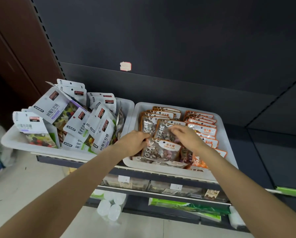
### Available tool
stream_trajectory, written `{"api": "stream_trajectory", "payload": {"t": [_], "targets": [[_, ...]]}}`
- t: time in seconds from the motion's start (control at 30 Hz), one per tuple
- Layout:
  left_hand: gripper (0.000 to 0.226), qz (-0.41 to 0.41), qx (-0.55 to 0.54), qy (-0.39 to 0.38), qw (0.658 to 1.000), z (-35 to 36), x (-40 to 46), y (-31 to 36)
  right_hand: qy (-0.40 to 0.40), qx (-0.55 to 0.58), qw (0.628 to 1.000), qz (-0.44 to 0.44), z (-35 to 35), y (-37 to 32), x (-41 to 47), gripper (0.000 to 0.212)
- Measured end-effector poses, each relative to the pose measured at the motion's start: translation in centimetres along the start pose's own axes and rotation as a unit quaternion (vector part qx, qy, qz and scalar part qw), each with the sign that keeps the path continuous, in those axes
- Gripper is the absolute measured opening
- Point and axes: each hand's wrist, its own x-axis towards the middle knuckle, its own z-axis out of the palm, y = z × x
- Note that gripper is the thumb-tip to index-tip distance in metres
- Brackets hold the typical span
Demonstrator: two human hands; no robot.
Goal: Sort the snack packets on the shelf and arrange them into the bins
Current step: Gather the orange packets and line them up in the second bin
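1. Both hands work in the right bin. Left hand has its fingers curled onto the left edge of the front stone candy packet, gripping it. Right hand hovers over the packet's top right with fingers bent downward; whether it pinches the packet or only touches it, I cannot tell.
2. Handling, judged: packet is a flat film pouch of loose pebble-like sweets, so light, floppy, contents shifting; glossy film probably slippery. Best hold looks like the sealed side edges or the header near the hang hole, not the bulging middle.
3. Position: packet stands at the front of the left column of like packets, between the two hands and touching the packet behind it.
4. Orange sugar packets are filed in a neat column just beside, in the same bin.
5. Left bin holds white gummy packets in a loose heap, not yet ordered.
6. Both bins sit on the shelf.
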Motion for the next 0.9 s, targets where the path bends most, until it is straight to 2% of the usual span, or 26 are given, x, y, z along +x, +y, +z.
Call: {"api": "stream_trajectory", "payload": {"t": [0.07,0.13,0.2,0.33,0.43,0.47,0.5,0.57,0.6,0.67,0.7,0.77,0.83,0.9], "targets": [[0.025,0.003,0.001,-0.018,1.000,-0.3,0.0,-0.3,0.005,-0.017,1.000,-0.026,0.1,0.1,0.6,0.036],[0.022,0.009,-0.013,-0.033,0.999,-0.5,0.0,-0.5,-0.075,0.021,0.996,-0.045,0.5,-0.2,0.8,0.045],[0.021,0.006,-0.038,-0.016,0.999,-0.6,0.1,-0.5,-0.137,0.007,0.989,-0.060,1.0,-0.2,0.8,0.047],[0.027,-0.020,-0.098,0.028,0.995,-0.4,0.1,-0.5,-0.093,-0.097,0.987,-0.090,1.9,0.8,1.0,0.023],[0.027,-0.007,-0.099,-0.015,0.995,-0.3,0.4,0.0,-0.144,-0.077,0.983,-0.081,1.0,0.4,1.1,0.034],[0.030,-0.004,-0.109,-0.013,0.994,-0.3,0.6,0.2,-0.131,-0.049,0.987,-0.075,0.5,0.2,1.2,0.038],[0.031,-0.009,-0.125,-0.004,0.992,-0.2,0.8,0.4,-0.081,-0.037,0.994,-0.066,0.0,0.1,1.4,0.043],[0.033,-0.035,-0.158,0.022,0.987,0.1,1.1,0.7,0.040,-0.108,0.993,-0.031,-0.8,0.5,2.1,0.057],[0.034,-0.052,-0.176,0.032,0.983,0.3,1.1,0.9,0.060,-0.162,0.985,-0.010,-1.0,0.9,2.5,0.066],[0.037,-0.078,-0.203,0.042,0.975,0.4,1.4,1.0,0.026,-0.243,0.969,0.025,-0.9,1.5,3.4,0.077],[0.038,-0.088,-0.208,0.047,0.973,0.4,1.5,1.1,0.015,-0.258,0.965,0.032,-0.6,1.7,3.8,0.075],[0.042,-0.105,-0.221,0.066,0.967,0.1,1.8,1.1,0.042,-0.250,0.967,0.016,-0.4,1.4,4.4,0.050],[0.047,-0.110,-0.238,0.086,0.961,0.0,2.0,0.9,0.065,-0.228,0.971,-0.041,0.0,0.6,4.3,0.024],[0.054,-0.098,-0.261,0.104,0.955,0.1,1.7,0.7,0.084,-0.187,0.973,-0.107,0.7,0.3,3.9,0.018]]}}
